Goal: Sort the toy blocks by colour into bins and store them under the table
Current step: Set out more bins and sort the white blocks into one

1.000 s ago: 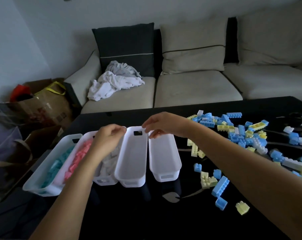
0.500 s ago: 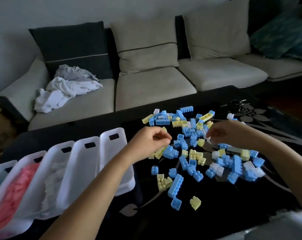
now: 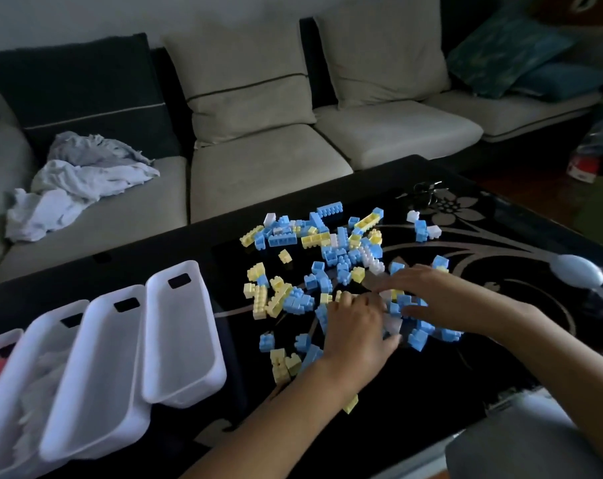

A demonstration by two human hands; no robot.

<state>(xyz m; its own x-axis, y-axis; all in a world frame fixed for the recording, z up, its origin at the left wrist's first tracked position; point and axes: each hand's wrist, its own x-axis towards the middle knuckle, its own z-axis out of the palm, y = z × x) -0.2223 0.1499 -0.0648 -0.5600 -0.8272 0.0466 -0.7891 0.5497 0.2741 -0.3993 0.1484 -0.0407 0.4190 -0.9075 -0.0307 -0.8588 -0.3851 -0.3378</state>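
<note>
We see blue, yellow and white toy blocks (image 3: 327, 247) scattered on the glossy black surface (image 3: 500, 250) before a beige sofa (image 3: 269, 167). Our left hand (image 3: 357, 326) and right hand (image 3: 431, 295) rest spread among them; grasp unclear. Four white bins (image 3: 180, 333) show fully at left.

We see a glossy black table (image 3: 431, 392) strewn with blue, yellow and white plastic toy blocks (image 3: 327, 243). At its nine o'clock stand white plastic bins (image 3: 179, 333). Left hand (image 3: 357, 331) and right hand (image 3: 438, 295) rest among blocks, fingers spread.
</note>
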